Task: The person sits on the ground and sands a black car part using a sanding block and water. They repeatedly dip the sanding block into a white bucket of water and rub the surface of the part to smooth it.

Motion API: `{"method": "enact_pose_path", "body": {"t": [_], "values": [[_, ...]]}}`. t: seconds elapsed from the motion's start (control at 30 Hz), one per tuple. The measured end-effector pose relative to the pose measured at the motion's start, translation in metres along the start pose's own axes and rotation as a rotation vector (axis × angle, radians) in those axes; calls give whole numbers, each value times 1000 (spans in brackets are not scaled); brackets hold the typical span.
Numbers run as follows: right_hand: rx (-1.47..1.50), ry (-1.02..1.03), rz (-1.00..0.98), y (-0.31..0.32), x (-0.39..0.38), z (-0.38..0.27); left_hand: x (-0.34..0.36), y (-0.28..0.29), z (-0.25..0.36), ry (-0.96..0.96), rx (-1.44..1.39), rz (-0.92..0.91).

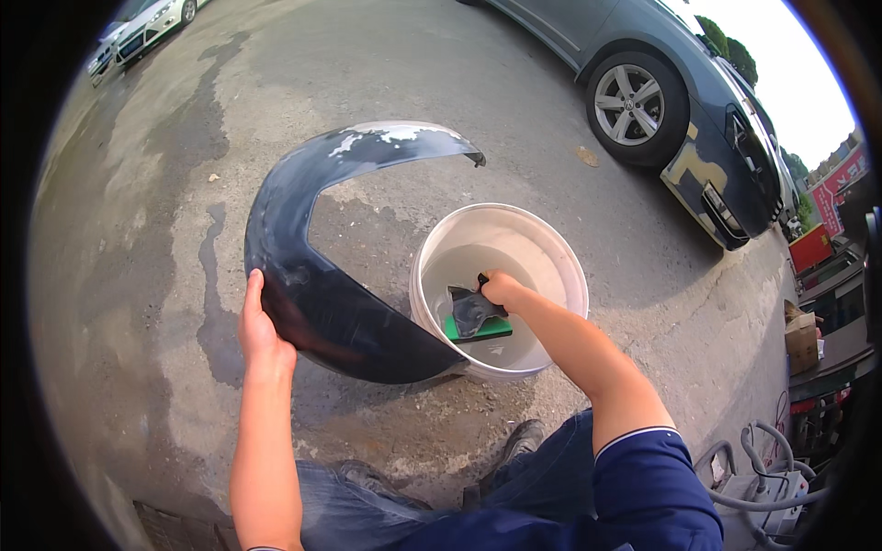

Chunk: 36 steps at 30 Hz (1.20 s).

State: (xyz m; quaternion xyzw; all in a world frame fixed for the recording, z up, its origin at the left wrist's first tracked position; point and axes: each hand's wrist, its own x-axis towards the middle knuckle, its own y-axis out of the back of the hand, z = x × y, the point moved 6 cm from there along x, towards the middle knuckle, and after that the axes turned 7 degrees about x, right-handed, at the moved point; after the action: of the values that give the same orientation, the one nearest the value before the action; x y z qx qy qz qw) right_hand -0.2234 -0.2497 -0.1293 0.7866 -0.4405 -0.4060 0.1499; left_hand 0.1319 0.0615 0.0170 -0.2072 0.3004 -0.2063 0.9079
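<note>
A curved black car fender [303, 294] with whitish worn patches along its top stands tilted in front of me. My left hand [264, 328] grips its left edge, the thumb lying along the outside. The fender's lower right end meets the side of a white plastic bucket [565, 266]. Reaching into that bucket, my right hand [497, 288] is closed on a dark grey, wet-looking sheet [474, 312]; I cannot tell whether it is cloth or sandpaper. Beneath the sheet is a flat green block [491, 329], partly covered. The fingers of my right hand are partly hidden.
A grey car [625, 101] with a patchy, partly sanded front bumper [694, 179] is parked at the far right. White cars [152, 28] stand at the far left. At the lower right are a machine with grey hoses [767, 496] and a cardboard box [802, 342]. Concrete ground surrounds the bucket.
</note>
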Motion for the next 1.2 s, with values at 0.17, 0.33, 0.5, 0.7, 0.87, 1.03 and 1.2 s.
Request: {"method": "enact_pose_path", "body": {"t": [0.17, 0.33, 0.5, 0.7, 0.87, 1.03, 1.2], "values": [[-112, 60, -65, 6, 42, 36, -9, -14, 0, 4, -8, -32], [486, -213, -255, 29, -15, -47, -7, 5, 8, 47, 15, 71], [544, 138, -362, 96, -106, -204, -11, -18, -21, 133, 17, 23], [301, 313, -318, 86, -196, -311, -19, -37, -51, 221, -3, -58], [605, 268, -285, 71, -210, -276, -30, -55, -65, 294, -93, -48], [471, 253, -353, 45, -228, -260, -37, -59, -64, 187, -129, -130], [-33, 422, -158, 42, -248, -284, -74, -84, -77, 160, -138, -327]]}}
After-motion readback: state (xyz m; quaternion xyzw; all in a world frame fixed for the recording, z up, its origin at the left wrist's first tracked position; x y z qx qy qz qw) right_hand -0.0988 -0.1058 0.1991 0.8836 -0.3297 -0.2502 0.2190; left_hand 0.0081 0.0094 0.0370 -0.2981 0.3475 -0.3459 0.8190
